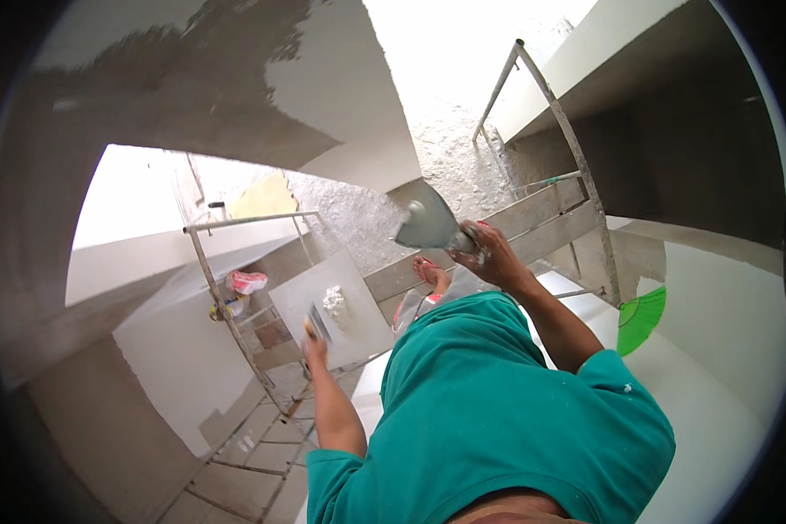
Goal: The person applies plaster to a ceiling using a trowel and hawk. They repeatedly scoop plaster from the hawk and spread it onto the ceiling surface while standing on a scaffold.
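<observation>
My right hand is closed around the handle of a wide putty knife. Its blade is raised toward the lower edge of the partly coated beam and carries a lump of white putty. Lower and to the left, my left hand grips a tool with a wooden handle and a flat metal blade, seemingly a trowel. That blade is over or beside a pale board, on which a heap of white putty sits. I cannot tell whether the blade touches the board.
Metal scaffold frames stand to the left and right, with planks near my sandalled foot. A red-and-white bag lies beyond the left frame. A green fan-shaped thing is at the right. Tiled floor shows far below.
</observation>
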`<move>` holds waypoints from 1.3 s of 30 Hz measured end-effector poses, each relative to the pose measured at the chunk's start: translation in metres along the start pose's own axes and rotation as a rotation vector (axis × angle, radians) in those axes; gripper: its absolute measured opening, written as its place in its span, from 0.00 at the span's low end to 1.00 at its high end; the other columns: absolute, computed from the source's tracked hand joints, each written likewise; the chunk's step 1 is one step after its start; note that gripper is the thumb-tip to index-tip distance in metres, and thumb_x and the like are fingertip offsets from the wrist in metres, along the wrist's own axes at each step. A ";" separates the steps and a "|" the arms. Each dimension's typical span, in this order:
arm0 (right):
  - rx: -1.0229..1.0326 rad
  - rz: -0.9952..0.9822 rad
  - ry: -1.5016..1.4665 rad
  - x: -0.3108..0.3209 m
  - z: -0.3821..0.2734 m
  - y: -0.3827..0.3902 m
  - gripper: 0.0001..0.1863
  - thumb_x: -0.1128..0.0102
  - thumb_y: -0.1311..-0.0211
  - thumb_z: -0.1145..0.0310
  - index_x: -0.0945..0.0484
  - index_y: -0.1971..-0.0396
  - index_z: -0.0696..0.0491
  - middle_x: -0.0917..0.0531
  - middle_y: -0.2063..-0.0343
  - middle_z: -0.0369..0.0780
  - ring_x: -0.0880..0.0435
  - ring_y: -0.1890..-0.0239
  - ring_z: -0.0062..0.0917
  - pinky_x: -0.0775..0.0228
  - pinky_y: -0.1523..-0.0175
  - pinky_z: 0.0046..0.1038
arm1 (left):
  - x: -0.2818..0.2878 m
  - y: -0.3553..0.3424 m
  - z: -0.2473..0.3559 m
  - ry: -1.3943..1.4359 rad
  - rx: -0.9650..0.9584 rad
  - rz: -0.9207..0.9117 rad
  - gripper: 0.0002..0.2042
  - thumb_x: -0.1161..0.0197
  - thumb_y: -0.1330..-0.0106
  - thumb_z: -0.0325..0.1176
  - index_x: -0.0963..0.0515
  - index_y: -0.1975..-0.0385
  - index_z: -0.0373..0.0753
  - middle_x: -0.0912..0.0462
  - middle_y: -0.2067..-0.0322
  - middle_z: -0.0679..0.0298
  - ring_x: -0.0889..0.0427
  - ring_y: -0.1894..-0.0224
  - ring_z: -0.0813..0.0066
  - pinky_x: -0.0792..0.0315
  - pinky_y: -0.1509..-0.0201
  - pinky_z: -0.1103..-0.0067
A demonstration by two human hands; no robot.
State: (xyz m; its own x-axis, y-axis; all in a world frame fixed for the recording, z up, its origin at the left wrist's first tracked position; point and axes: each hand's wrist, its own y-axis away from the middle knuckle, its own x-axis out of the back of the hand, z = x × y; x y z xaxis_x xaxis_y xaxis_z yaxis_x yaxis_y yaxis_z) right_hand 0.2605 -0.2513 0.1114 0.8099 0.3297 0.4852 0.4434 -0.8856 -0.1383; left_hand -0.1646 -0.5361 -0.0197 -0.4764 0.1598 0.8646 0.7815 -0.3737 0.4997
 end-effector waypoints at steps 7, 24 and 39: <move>-0.277 0.104 0.097 0.048 0.071 0.063 0.17 0.34 0.51 0.68 0.28 0.63 0.58 0.21 0.78 0.48 0.19 0.72 0.45 0.28 0.66 0.36 | 0.003 0.126 -0.019 -0.054 0.399 -0.301 0.13 0.39 0.54 0.28 0.22 0.70 0.24 0.20 0.70 0.43 0.18 0.65 0.50 0.26 0.64 0.64; -0.671 -0.677 0.257 0.123 0.167 0.081 0.35 0.31 0.55 0.56 0.31 0.47 0.57 0.21 0.61 0.52 0.22 0.56 0.46 0.31 0.50 0.41 | -0.051 0.174 0.092 0.276 0.265 -0.064 0.13 0.40 0.56 0.29 0.22 0.72 0.26 0.19 0.73 0.46 0.19 0.69 0.53 0.27 0.63 0.67; -0.391 -0.850 0.196 0.023 0.126 0.086 0.19 0.32 0.57 0.69 0.27 0.65 0.60 0.22 0.76 0.49 0.21 0.73 0.36 0.30 0.65 0.32 | -0.172 0.136 -0.073 0.405 0.499 -0.127 0.16 0.46 0.47 0.30 0.23 0.57 0.39 0.20 0.60 0.49 0.23 0.54 0.50 0.30 0.48 0.65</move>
State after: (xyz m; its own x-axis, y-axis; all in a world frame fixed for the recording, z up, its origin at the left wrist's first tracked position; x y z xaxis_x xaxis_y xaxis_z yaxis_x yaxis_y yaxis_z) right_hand 0.3656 -0.2782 0.0016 0.1817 0.8838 0.4311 0.6654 -0.4333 0.6079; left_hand -0.0060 -0.6815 -0.1045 -0.6151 -0.2186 0.7575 0.7558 0.1100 0.6455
